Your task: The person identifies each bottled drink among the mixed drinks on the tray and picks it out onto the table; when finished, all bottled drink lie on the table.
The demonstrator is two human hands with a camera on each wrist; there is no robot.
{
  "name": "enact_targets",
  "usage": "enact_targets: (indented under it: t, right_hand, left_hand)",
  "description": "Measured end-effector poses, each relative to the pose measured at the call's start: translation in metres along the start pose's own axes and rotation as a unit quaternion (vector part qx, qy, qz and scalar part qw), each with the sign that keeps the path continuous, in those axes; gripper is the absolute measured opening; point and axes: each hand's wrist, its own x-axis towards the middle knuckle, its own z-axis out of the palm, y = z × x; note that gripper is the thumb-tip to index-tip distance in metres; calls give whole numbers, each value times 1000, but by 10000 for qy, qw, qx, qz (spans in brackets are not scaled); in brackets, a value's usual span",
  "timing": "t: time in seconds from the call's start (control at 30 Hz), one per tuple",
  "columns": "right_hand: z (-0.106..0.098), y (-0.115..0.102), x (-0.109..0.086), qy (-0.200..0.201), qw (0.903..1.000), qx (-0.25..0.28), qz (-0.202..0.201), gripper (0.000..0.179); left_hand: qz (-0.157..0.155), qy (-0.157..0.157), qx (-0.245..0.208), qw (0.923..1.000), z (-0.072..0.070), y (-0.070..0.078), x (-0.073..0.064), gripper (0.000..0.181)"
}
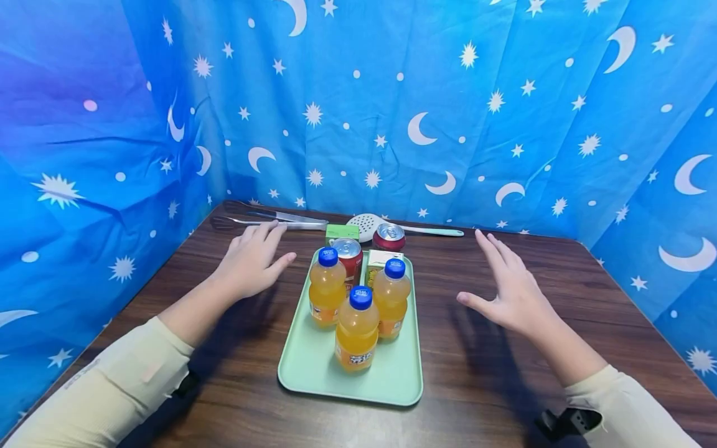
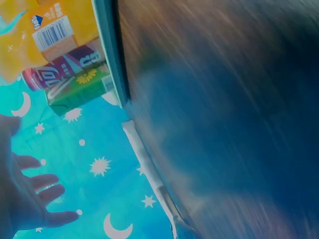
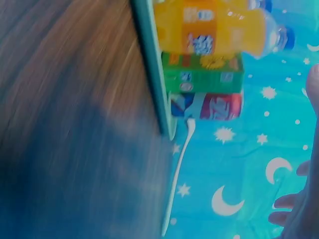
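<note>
My left hand (image 1: pixel 254 261) hovers left of a light green tray (image 1: pixel 386 379), its fingers extended and holding nothing. Over the table to the tray's right is my right hand (image 1: pixel 510 289), fingers spread and thumb apart. On the tray stand three orange drink bottles with blue caps: a front one (image 1: pixel 357 339), a left one (image 1: pixel 327 289) and a right one (image 1: pixel 392 302). Behind them are a red soda can (image 1: pixel 350 256) and a drink carton (image 1: pixel 381 261). Farther back stand a green carton (image 1: pixel 342 233) and a second red can (image 1: pixel 389 237). Neither hand touches these things.
A white slotted skimmer (image 1: pixel 366 227) lies behind the tray, its handle pointing right. Metal tongs (image 1: pixel 291 218) and other long utensils lie at the back left. Blue curtains (image 1: pixel 358 112) with moons and stars surround the dark wooden table (image 1: pixel 459 386).
</note>
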Motion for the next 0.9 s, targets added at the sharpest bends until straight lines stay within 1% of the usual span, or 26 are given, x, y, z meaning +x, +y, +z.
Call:
enact_targets:
  t: [0.07, 0.13, 0.27, 0.33, 0.43, 0.53, 0.63, 0.67, 0.73, 0.83, 0.9]
  right_hand:
    - [0, -5, 0, 103, 9990, 428, -113, 101]
    - [-1, -10, -1, 245, 9966, 752, -248, 99]
    - [-1, -22, -2, 610, 9898, 1213, -434, 97]
    - [-1, -27, -3, 767, 9844, 1484, -552, 94]
    - [-2, -35, -4, 909, 9728, 1975, -796, 89]
    - [-2, -42, -6, 923, 9608, 2425, -978, 84]
    - [-2, -49, -8, 846, 9441, 2995, -1090, 80]
    - [-1, -52, -9, 809, 9392, 3151, -1102, 79]
    - [0, -56, -9, 737, 9286, 3452, -1143, 78]
    - [2, -64, -8, 651, 9152, 3795, -1191, 77]
    - [3, -70, -8, 602, 9086, 3957, -1196, 78]
  left_hand:
    - [-198, -76, -271, 9994, 1, 3, 2, 64]
    - [-406, -177, -609, 9972, 3, 5, 3, 62]
    - [-847, -408, -1272, 9874, 6, 9, 7, 58]
    - [-1043, -507, -1453, 9826, 7, 11, 8, 56]
    - [-1235, -603, -1495, 9792, 9, 12, 9, 54]
    - [-1305, -645, -1503, 9779, 12, 13, 10, 53]
    - [-1437, -788, -1600, 9734, 15, 14, 10, 52]
    - [-1497, -851, -1653, 9711, 16, 14, 10, 52]
    - [-1680, -1047, -1817, 9632, 18, 14, 10, 53]
    - [-1953, -1286, -2094, 9495, 21, 15, 11, 56]
    - [-2128, -1435, -2282, 9392, 22, 17, 12, 58]
